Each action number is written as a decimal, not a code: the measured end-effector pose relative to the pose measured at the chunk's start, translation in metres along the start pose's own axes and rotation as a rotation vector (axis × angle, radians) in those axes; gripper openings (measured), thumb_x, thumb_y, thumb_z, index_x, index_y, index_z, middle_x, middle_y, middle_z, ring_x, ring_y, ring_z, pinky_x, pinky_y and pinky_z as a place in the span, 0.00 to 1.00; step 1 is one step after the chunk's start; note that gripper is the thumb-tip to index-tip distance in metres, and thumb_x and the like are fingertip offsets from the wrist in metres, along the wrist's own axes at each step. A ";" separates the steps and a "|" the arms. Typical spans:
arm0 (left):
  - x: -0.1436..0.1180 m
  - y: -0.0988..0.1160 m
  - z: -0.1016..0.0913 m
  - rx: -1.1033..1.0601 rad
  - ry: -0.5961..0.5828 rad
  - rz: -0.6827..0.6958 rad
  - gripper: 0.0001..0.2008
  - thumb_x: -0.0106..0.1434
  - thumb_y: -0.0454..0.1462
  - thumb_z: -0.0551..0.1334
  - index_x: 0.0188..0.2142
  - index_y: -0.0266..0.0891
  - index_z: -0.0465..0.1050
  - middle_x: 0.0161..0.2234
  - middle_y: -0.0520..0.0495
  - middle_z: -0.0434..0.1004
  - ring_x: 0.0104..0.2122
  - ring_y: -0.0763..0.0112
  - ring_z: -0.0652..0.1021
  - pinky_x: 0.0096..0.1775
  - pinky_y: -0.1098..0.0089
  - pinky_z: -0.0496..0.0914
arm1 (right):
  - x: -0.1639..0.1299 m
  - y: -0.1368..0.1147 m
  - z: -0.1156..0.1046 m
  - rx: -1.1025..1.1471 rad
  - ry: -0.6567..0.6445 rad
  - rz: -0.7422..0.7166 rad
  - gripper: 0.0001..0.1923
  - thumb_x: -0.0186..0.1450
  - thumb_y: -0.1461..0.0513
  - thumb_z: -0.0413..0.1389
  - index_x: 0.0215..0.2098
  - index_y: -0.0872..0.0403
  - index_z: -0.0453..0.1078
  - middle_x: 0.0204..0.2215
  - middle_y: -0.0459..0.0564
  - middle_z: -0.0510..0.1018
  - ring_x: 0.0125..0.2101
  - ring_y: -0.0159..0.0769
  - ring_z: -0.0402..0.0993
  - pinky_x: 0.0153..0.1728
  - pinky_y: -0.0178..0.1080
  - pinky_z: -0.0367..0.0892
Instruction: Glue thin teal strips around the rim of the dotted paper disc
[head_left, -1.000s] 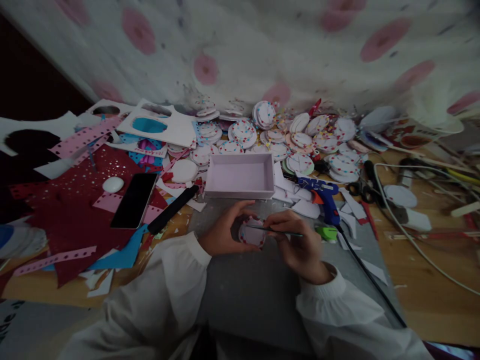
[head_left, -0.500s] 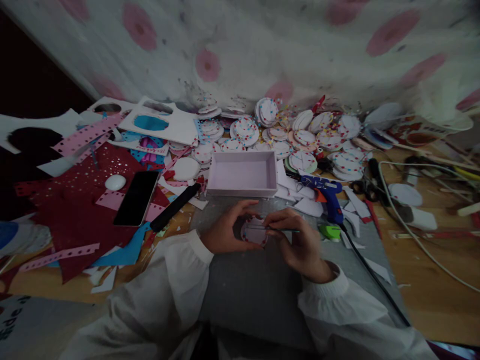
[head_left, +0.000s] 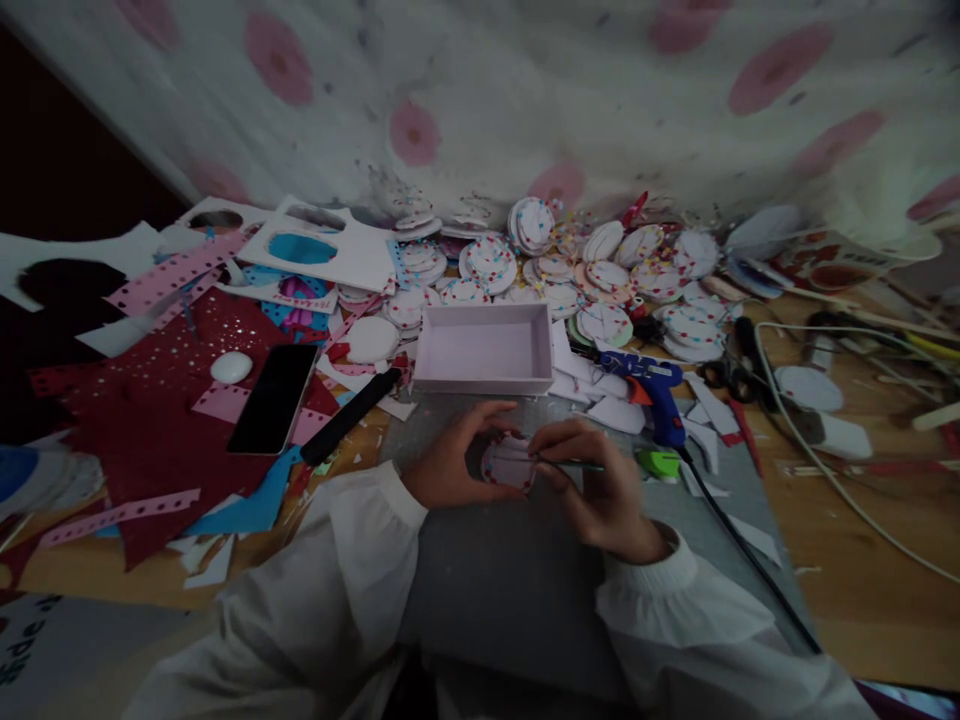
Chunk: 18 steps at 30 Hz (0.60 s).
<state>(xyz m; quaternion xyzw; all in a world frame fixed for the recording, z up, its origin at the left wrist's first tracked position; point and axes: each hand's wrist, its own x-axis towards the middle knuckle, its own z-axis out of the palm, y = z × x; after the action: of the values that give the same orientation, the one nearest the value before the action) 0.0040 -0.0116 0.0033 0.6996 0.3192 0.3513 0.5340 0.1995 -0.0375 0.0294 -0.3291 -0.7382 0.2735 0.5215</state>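
Observation:
My left hand (head_left: 457,455) curls around a small pale round disc (head_left: 508,468) with red dots along its rim, holding it by the edge over the grey mat (head_left: 510,590). In my right hand (head_left: 592,490), fingers pinched, is a thin stick-like tool (head_left: 574,463); its narrow front end reaches over the disc's face. The exact kind of tool is too dim to tell. Just beyond both hands stands an open, shallow white box (head_left: 484,383).
Stacked white discs with coloured dots (head_left: 487,262) crowd the back. To the right lie a blue glue gun (head_left: 660,385) with its black cord, a green piece (head_left: 658,463) and scissors (head_left: 727,378). A phone (head_left: 274,400), black bar (head_left: 350,415) and red scraps (head_left: 150,430) cover the left.
My right hand and the thin tool have shifted very slightly over the disc. My left hand keeps the disc in the same place.

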 end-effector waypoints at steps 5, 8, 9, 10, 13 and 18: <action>-0.001 0.000 0.001 -0.035 0.002 -0.026 0.43 0.47 0.40 0.75 0.59 0.44 0.57 0.49 0.40 0.72 0.50 0.58 0.75 0.51 0.59 0.68 | 0.000 -0.004 -0.003 0.038 -0.081 -0.032 0.13 0.62 0.72 0.54 0.41 0.51 0.65 0.35 0.50 0.74 0.36 0.37 0.74 0.34 0.41 0.70; 0.000 0.001 0.001 -0.028 0.021 -0.051 0.44 0.45 0.40 0.76 0.59 0.43 0.58 0.48 0.41 0.73 0.49 0.58 0.75 0.52 0.59 0.68 | -0.002 -0.004 -0.002 0.065 -0.083 0.000 0.14 0.61 0.73 0.54 0.41 0.51 0.64 0.36 0.50 0.74 0.36 0.37 0.73 0.35 0.41 0.69; 0.000 0.002 0.000 -0.023 0.022 -0.062 0.44 0.45 0.40 0.76 0.58 0.43 0.58 0.47 0.41 0.73 0.49 0.58 0.75 0.52 0.58 0.68 | -0.003 -0.003 -0.001 0.083 -0.076 0.019 0.13 0.61 0.73 0.54 0.41 0.51 0.64 0.35 0.50 0.73 0.36 0.37 0.72 0.35 0.41 0.69; 0.001 0.003 0.000 -0.020 0.022 -0.073 0.44 0.45 0.40 0.76 0.58 0.43 0.59 0.47 0.41 0.73 0.49 0.58 0.75 0.52 0.58 0.68 | -0.004 -0.003 0.000 0.103 -0.068 0.037 0.13 0.61 0.73 0.54 0.41 0.50 0.64 0.35 0.50 0.73 0.36 0.37 0.72 0.34 0.41 0.68; 0.002 0.006 0.000 -0.031 0.025 -0.089 0.43 0.45 0.40 0.76 0.58 0.43 0.59 0.47 0.41 0.73 0.49 0.58 0.75 0.52 0.58 0.68 | -0.005 -0.002 0.003 0.162 -0.033 0.075 0.13 0.61 0.73 0.53 0.40 0.50 0.63 0.35 0.49 0.72 0.36 0.37 0.71 0.35 0.41 0.67; 0.001 0.005 -0.001 -0.041 0.030 -0.084 0.42 0.46 0.39 0.76 0.57 0.44 0.59 0.48 0.41 0.73 0.50 0.59 0.75 0.53 0.58 0.67 | -0.005 0.000 0.005 0.193 0.016 0.108 0.14 0.62 0.73 0.53 0.40 0.50 0.63 0.36 0.49 0.71 0.36 0.37 0.70 0.36 0.41 0.65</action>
<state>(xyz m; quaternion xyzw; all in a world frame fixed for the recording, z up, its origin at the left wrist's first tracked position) 0.0046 -0.0112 0.0086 0.6692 0.3488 0.3456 0.5577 0.1962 -0.0421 0.0250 -0.3188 -0.6857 0.3683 0.5409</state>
